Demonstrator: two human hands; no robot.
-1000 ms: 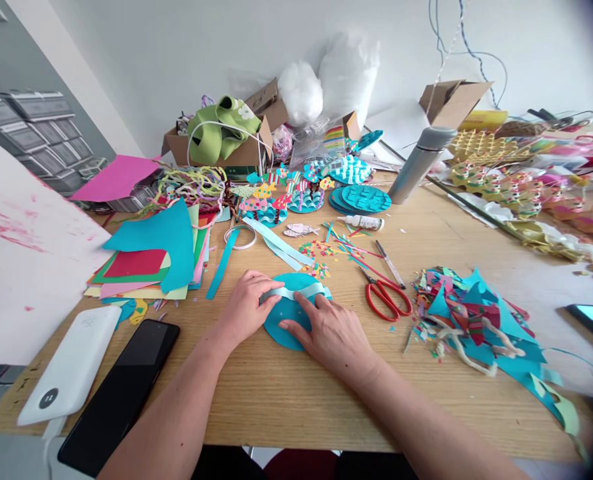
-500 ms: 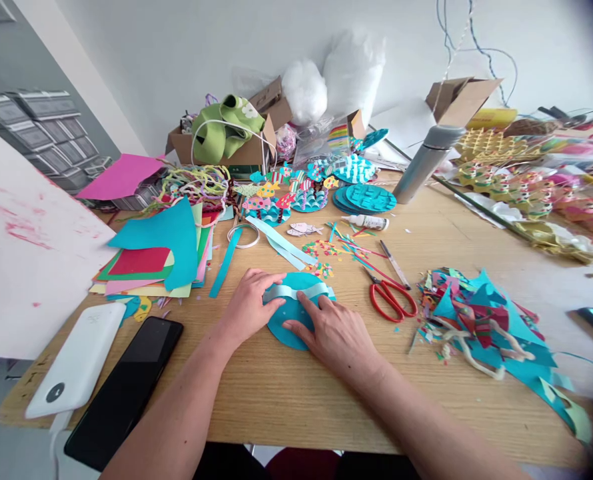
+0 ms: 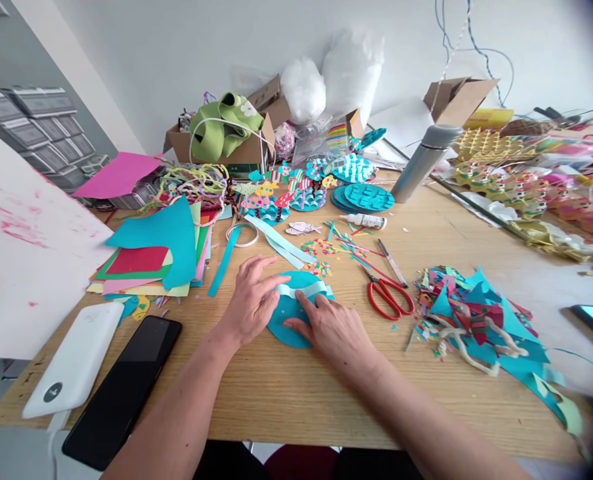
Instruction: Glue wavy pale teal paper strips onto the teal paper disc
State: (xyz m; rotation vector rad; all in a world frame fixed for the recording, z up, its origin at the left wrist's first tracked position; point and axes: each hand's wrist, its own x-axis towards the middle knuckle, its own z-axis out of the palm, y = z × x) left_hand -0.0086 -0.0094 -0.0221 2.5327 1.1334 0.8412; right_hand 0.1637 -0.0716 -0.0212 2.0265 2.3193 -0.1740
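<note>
A teal paper disc (image 3: 285, 325) lies flat on the wooden table (image 3: 286, 393) in front of me. Across its upper half runs a pale blue wavy paper strip (image 3: 304, 289). My left hand (image 3: 250, 300) rests on the disc's left edge with fingers stretched out flat, fingertips touching the strip's left end. From the right, my right hand (image 3: 329, 325) lies on the disc, its fingers extended and pressing on the strip and the disc's middle. Neither hand grips anything.
Red-handled scissors (image 3: 389, 295) and a pen (image 3: 390, 263) lie right of the disc, a heap of paper scraps (image 3: 476, 323) beyond. Coloured paper sheets (image 3: 156, 257), a black phone (image 3: 121, 390) and a white power bank (image 3: 74, 360) sit left. A glue bottle (image 3: 369, 221) and finished paper discs (image 3: 364, 198) lie behind.
My left hand's fingers have lifted and spread out more at the strip's left end. The right hand stays pressed on the disc. The view has shifted slightly.
</note>
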